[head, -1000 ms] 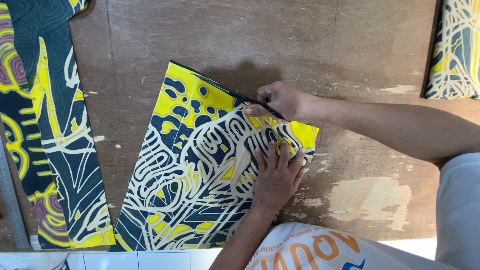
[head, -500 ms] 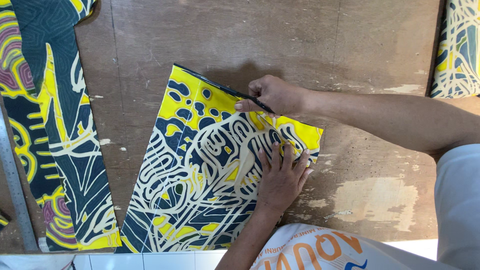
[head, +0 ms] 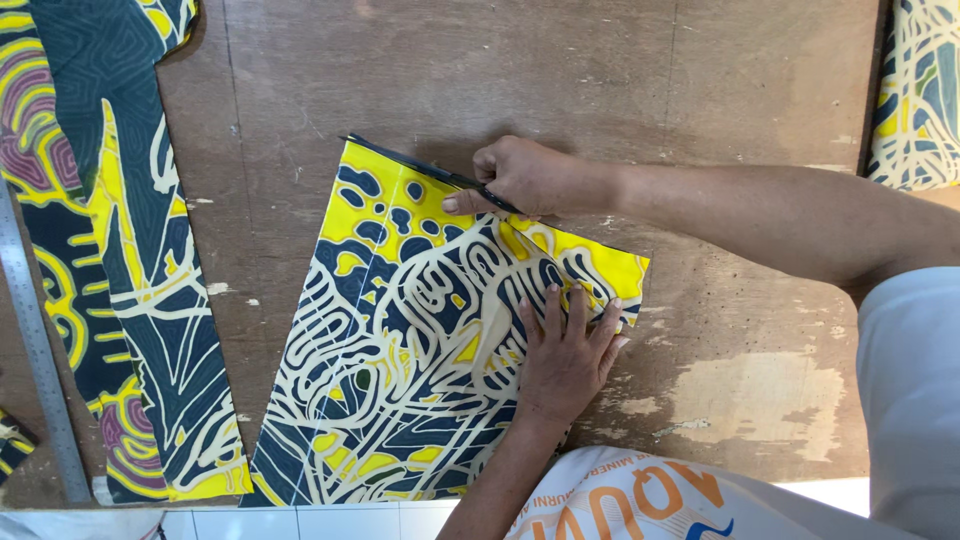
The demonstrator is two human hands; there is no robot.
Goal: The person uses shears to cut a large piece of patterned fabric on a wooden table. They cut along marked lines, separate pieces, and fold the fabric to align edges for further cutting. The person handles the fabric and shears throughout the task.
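Note:
A piece of patterned fabric [head: 400, 330] in yellow, navy and cream lies flat on a worn wooden table [head: 500, 70]. My left hand [head: 565, 355] presses down on the fabric near its right corner, palm flat and fingers spread. At the fabric's upper edge my right hand [head: 525, 180] grips a pair of dark scissors [head: 410, 165]. Their blades run along that edge and point up-left toward the top corner.
A long strip of similar patterned fabric [head: 130, 260] lies at the left, with a metal ruler [head: 35, 340] beside it at the table's left edge. More patterned cloth [head: 920, 90] sits at the top right. A white tiled edge [head: 330, 520] runs along the bottom.
My right hand has slid the scissors leftward along the fabric's upper edge. My left hand has stayed pressed on the fabric.

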